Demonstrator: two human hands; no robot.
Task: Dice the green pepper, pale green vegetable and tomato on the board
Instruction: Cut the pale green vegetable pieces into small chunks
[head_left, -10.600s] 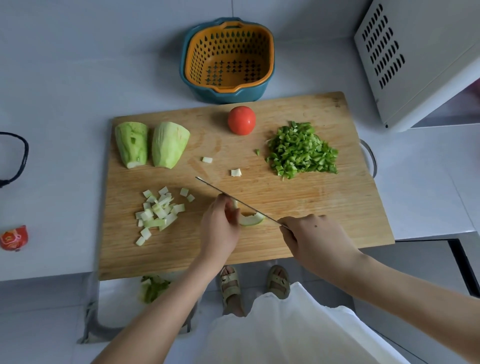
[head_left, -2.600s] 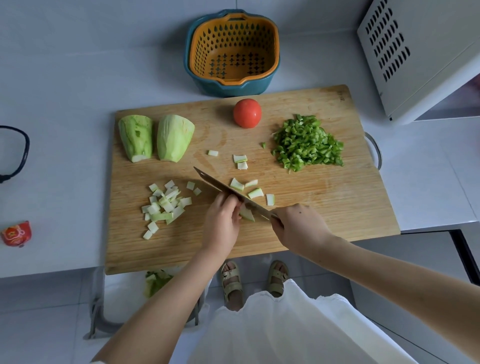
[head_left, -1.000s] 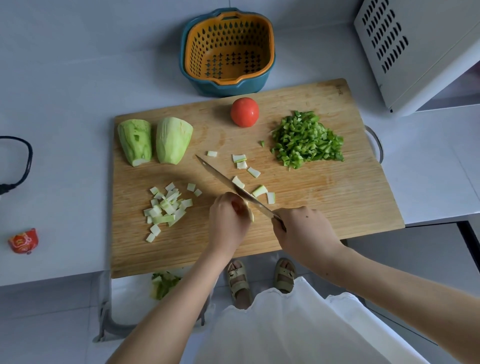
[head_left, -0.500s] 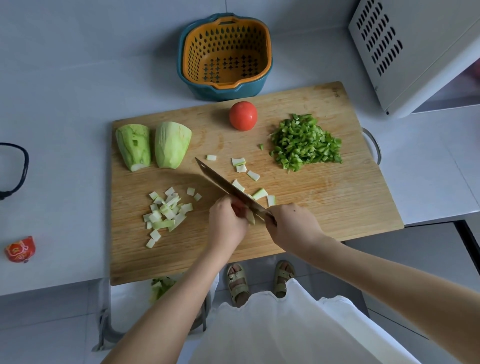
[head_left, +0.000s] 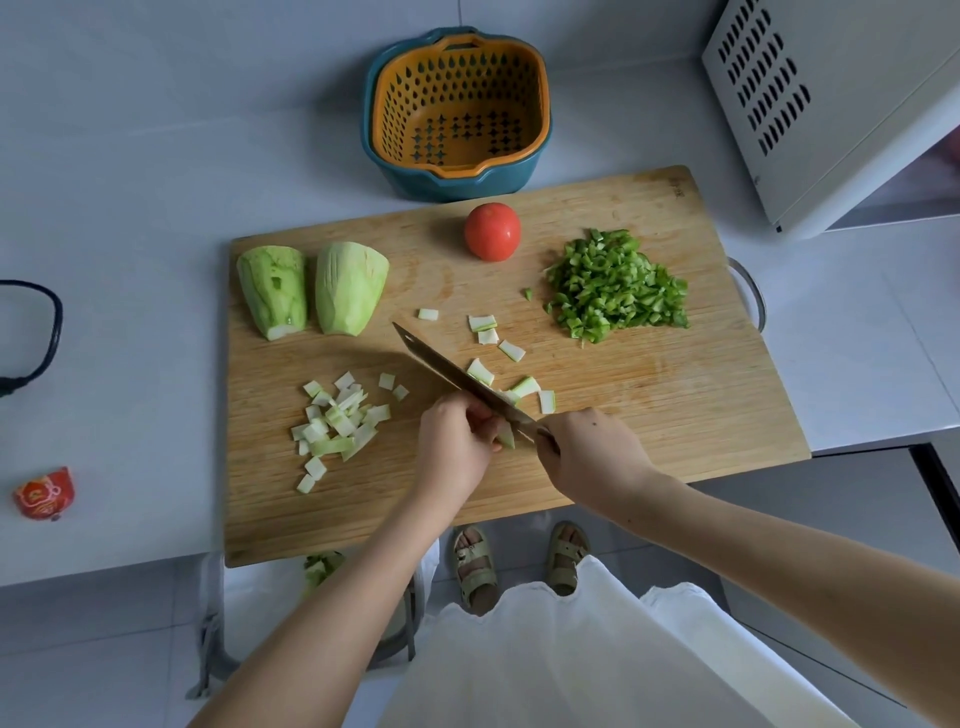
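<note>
Toward the front of the cutting board (head_left: 675, 405), my left grip (head_left: 457, 441) pinches a pale green vegetable sliver (head_left: 506, 435) tight against the knife (head_left: 457, 376), blade angled away leftward; my right grip (head_left: 587, 452), curled round the handle, sits just right of it.

My left hand (head_left: 454, 452) and right hand (head_left: 592, 454) meet near the front edge of the board (head_left: 675, 415), on the tabletop (head_left: 130, 208). Left of my left hand lies a heap of dice (head_left: 337, 421); beyond it, two halves (head_left: 350, 288). Beyond my right hand lies the pepper (head_left: 615, 286), the tomato (head_left: 492, 231) to its left, the basket (head_left: 457, 93) farther back.
</note>
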